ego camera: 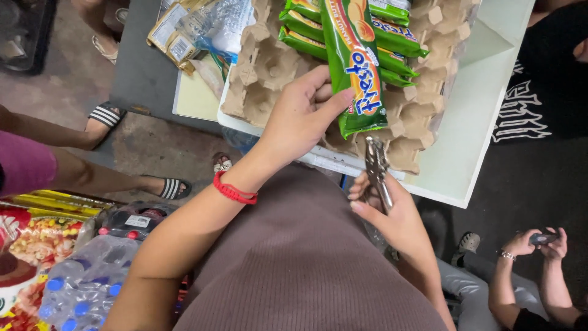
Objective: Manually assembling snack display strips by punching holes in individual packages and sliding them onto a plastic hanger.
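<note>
Glossy green snack packet (354, 67) in left hand (300, 116), metal punch (378, 171) in right hand (392, 214).

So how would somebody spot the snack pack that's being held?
Find the brown egg carton tray on the white table. Green snack packs lie stacked across it. The one meant is the green pack the left hand pinches: it alone runs lengthwise over the others, its end near the metal tool in the right hand.

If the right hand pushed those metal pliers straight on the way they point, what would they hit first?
Most likely the bottom end of the green snack packet held by the left hand. The pliers in the right hand point up at it, with the egg carton tray beneath; depth is unclear.
</note>
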